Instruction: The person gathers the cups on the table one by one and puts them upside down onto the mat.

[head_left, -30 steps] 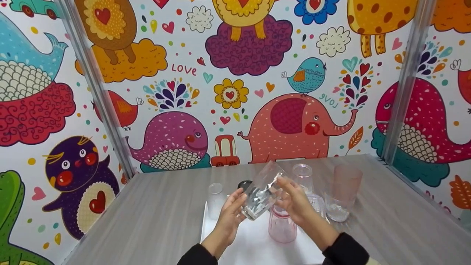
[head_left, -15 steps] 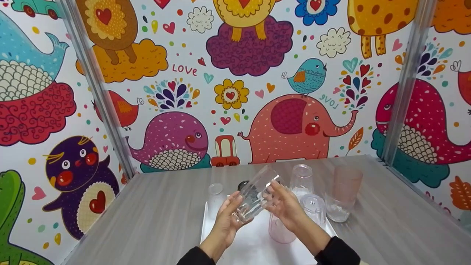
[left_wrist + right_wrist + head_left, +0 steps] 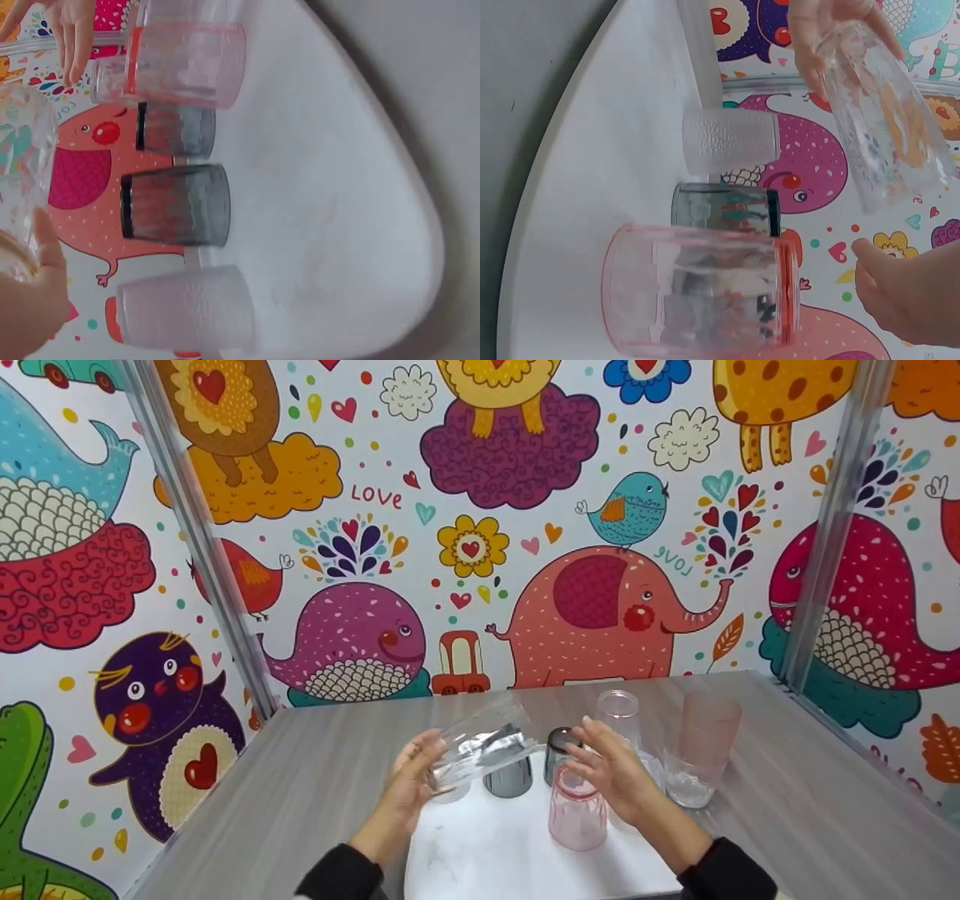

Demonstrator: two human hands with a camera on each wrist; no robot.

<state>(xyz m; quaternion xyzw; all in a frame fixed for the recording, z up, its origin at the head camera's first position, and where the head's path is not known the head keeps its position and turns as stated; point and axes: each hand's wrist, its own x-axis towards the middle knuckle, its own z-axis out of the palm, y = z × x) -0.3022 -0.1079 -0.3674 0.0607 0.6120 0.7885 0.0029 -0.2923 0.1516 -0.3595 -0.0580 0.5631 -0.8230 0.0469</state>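
Observation:
My left hand [image 3: 411,772] grips a tall clear glass [image 3: 480,746] near one end, tilted above the white tray [image 3: 480,855]. Its far end leans toward the upper right. To the right, my right hand [image 3: 611,769] is raised with fingers extended, apart from the glass and holding nothing. Below and beside that hand, an upside-down pink glass [image 3: 577,821] stands on the tray. Two smoky grey glasses [image 3: 176,205] are behind it, one partly covered by the held glass in the head view. A frosted clear cup [image 3: 187,309] stands at the tray's left side.
Right of the tray, a tall glass with a frosted pink upper part [image 3: 709,735] stands on the grey wooden table [image 3: 300,810]. A clear cup [image 3: 619,711] is at the back, partly behind my right hand. Cartoon-printed walls [image 3: 465,607] enclose the table.
Both hands were on the clear glass. The right hand has let go and moved right; the left has carried the glass left and tipped it flatter, uncovering the grey glasses.

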